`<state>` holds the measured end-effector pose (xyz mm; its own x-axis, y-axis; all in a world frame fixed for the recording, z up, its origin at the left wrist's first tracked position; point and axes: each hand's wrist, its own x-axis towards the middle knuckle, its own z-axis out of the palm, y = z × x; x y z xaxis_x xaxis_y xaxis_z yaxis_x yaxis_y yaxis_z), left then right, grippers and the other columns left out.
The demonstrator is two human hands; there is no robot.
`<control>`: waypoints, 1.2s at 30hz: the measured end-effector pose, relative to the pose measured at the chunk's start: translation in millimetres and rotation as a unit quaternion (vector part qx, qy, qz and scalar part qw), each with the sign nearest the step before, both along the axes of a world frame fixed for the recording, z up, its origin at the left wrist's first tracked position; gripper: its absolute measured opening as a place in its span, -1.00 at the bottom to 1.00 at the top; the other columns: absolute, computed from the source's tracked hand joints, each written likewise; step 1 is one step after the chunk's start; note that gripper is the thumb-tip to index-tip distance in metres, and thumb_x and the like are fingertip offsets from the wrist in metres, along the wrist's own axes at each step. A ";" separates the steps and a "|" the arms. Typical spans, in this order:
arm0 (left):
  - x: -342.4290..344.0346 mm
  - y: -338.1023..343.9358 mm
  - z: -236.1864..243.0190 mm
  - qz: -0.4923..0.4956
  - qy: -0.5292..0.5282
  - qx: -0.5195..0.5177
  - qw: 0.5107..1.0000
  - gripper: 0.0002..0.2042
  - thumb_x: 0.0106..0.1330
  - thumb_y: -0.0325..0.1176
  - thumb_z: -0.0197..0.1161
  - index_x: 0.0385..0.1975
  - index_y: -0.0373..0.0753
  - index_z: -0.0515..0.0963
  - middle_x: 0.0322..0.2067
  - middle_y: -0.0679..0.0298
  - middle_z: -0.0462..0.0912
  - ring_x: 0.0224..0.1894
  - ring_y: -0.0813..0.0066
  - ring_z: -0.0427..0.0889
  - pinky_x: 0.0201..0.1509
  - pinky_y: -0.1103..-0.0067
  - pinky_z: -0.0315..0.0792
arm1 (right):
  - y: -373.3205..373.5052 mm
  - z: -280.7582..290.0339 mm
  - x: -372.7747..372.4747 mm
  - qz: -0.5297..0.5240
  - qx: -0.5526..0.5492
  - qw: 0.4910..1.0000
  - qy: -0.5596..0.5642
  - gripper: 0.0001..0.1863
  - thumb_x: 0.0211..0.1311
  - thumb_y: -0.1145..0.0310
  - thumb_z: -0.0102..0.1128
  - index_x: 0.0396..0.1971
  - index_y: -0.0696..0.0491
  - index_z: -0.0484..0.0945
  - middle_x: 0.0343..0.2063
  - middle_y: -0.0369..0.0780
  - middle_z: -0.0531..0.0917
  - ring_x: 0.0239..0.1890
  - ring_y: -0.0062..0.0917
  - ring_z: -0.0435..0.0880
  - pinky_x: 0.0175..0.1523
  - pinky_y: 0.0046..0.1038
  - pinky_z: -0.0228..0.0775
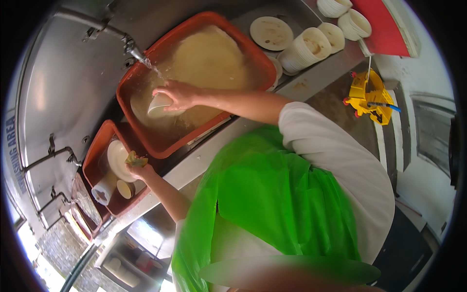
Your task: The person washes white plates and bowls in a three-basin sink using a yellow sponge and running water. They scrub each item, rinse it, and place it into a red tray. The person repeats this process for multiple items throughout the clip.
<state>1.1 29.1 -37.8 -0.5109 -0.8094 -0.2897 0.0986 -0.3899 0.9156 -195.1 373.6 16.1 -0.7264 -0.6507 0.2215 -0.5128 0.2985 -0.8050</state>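
Note:
My right hand (177, 95) is closed on a white bowl (159, 106), tilted over the large orange-red tub (264, 68). Cloudy, pale brown water fills that tub. Just above the bowl, a thin stream runs from a metal tap (131, 47). Farther left, my left hand (140, 171) grips a yellow-green sponge (134, 159) at the edge of a white plate (117, 158). This plate lies in a smaller orange-red tub (92, 163). Beside it in the same tub are a small cream bowl (125, 189) and a white container (103, 191).
Beyond the large tub, a stained plate (271, 33) and stacked white bowls (304, 51) stand on the metal counter. More stacked bowls (355, 24) are at the far right. A yellow mop bucket (365, 97) stands on the floor. Further taps (63, 153) line the left wall.

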 end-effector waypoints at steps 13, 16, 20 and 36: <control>-54.2 148.8 72.8 -0.110 -0.067 -0.251 0.959 -0.60 0.46 -0.34 0.10 0.26 -0.18 0.29 -0.11 0.09 0.59 -0.32 0.40 0.64 -0.51 0.60 0.47 | 471.1 48.3 -32.9 -0.587 -0.441 0.675 -0.070 -0.23 0.16 0.35 0.45 0.19 -0.11 0.05 0.03 -0.08 0.46 0.00 -0.24 0.61 -0.12 -0.15 0.72; -62.9 157.0 73.5 -0.135 -0.073 -0.228 0.962 -0.60 0.45 -0.34 0.12 0.25 -0.18 0.30 -0.11 0.11 0.59 -0.30 0.42 0.63 -0.45 0.57 0.49 | 538.9 17.8 -27.2 -0.677 -0.388 0.616 -0.111 -0.19 0.14 0.28 0.48 0.20 -0.06 0.03 0.06 -0.04 0.44 0.02 -0.19 0.60 -0.03 -0.12 0.68; -66.4 136.0 32.5 -0.175 -0.067 -0.279 0.942 -0.62 0.45 -0.35 0.15 0.22 -0.18 0.35 -0.13 0.14 0.59 -0.32 0.42 0.64 -0.43 0.53 0.52 | 578.7 -39.3 -40.6 -0.866 0.066 0.492 -0.062 -0.30 0.15 0.21 0.47 0.16 0.04 0.21 0.03 -0.04 0.45 -0.06 -0.28 0.60 -0.02 -0.29 0.58; -58.3 196.0 60.8 -0.216 -0.181 -0.574 0.768 -0.60 0.30 -0.57 0.14 0.17 -0.32 0.42 0.04 -0.07 0.58 0.09 -0.09 0.58 0.14 0.27 0.49 | 89.7 -127.1 -121.3 -0.152 0.355 0.921 0.053 -0.04 -0.02 -0.13 0.45 0.41 -0.18 0.26 0.44 0.05 0.13 0.46 -0.08 0.16 0.46 -0.13 0.12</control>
<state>-57.2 225.1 22.9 -0.8582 -0.4149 0.3023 -0.1559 0.7717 0.6165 -316.4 463.3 -110.9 -0.8975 -0.4292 -0.1012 -0.3834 0.8729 -0.3017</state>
